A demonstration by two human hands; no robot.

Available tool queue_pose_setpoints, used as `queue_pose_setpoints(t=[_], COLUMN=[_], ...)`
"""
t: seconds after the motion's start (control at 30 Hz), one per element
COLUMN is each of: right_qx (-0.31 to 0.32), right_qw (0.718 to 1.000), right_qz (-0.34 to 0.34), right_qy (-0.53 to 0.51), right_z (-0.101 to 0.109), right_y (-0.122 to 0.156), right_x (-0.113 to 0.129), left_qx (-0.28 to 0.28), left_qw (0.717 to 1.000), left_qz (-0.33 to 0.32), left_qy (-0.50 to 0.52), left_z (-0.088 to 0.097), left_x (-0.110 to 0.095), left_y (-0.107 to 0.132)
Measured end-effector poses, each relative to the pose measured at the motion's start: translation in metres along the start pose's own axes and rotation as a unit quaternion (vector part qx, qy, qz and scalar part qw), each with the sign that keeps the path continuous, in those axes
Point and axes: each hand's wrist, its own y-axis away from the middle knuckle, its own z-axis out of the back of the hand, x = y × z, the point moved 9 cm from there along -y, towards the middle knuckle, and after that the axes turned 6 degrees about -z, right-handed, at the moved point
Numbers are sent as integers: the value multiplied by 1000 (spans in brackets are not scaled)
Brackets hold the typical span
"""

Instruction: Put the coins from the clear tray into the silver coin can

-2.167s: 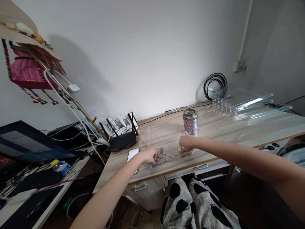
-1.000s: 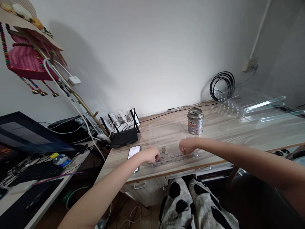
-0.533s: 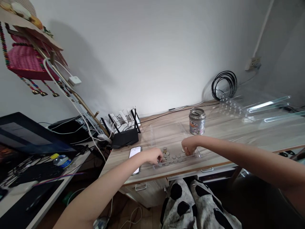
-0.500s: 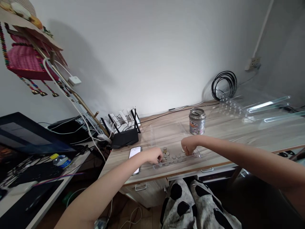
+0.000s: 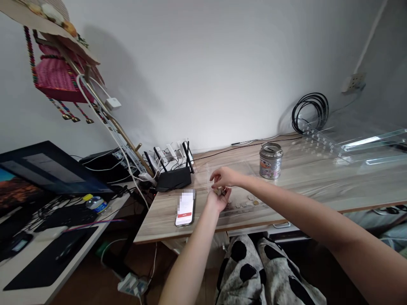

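Note:
My left hand (image 5: 219,200) is turned palm up and cupped around several coins (image 5: 219,192). Just above that palm is my right hand (image 5: 224,177), its fingers bent downward and apart; no coin can be made out between them. Both hands are over the left part of a clear plastic tray (image 5: 208,169) on the wooden desk (image 5: 152,220). More loose coins (image 5: 244,205) lie near the tray's front edge, right of my left hand. Behind them on the right stands a round metal tin (image 5: 271,161) with a slot in its lid.
Left of the tray lies a phone (image 5: 185,208) with its screen lit. A black router (image 5: 173,179) stands behind it. Coiled black cable (image 5: 310,112) leans on the wall, near clear acrylic pieces (image 5: 365,146) at the right. A bottle (image 5: 96,204) is on the left desk.
Both hands have risen from the coins at the tray's front. The left has turned palm up with coins in it; the right has moved left, above it. The view has shifted slightly.

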Motion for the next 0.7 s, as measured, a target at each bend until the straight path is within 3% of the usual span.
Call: queue_pose_setpoints(t=[0.07,0.13,0.17,0.27,0.33,0.47,0.57,0.7], right_qx=[-108,-140,-103,103,180,209,231,230], right_qw=[993,985,986,981,969,952,940,955], right_qz=[5,-6,-8,25,48,41,15,-34], right_qy=[41,100,128,160,163,220,251,183], right_z=[12,8,-4,-59,-81,-94,-97,-87], right_y=[7,17,20,31,38,33,31,31], right_x=[0,-12,-20,-41,-47,-48,-50,-56], left_qx=[-18,-34,-35,-2,18,31,-2,-28], left_qw=[997,991,990,990,988,967,953,941], left_qz=[12,20,19,4,-6,12,21,51], left_qy=[80,131,135,144,155,252,303,333], left_z=[5,13,17,24,28,33,40,44], left_x=[-1,-8,-13,-35,-48,-57,-54,-39], left_y=[7,13,16,24,29,40,48,57])
